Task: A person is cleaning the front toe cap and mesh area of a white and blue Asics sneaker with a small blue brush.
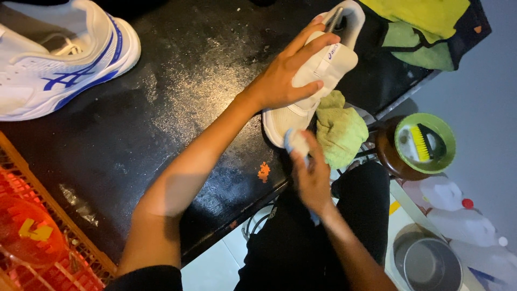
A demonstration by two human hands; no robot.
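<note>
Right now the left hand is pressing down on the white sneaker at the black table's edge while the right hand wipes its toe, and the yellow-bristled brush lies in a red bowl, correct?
Not quite: the head view shows the yellow-bristled brush in a green bowl, not red. The left hand does press on the white sneaker at the black table's edge, the right hand at its toe.

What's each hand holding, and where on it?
Left hand presses the white sneaker at its tongue and upper. Right hand pinches a pale cloth against the toe.
</note>
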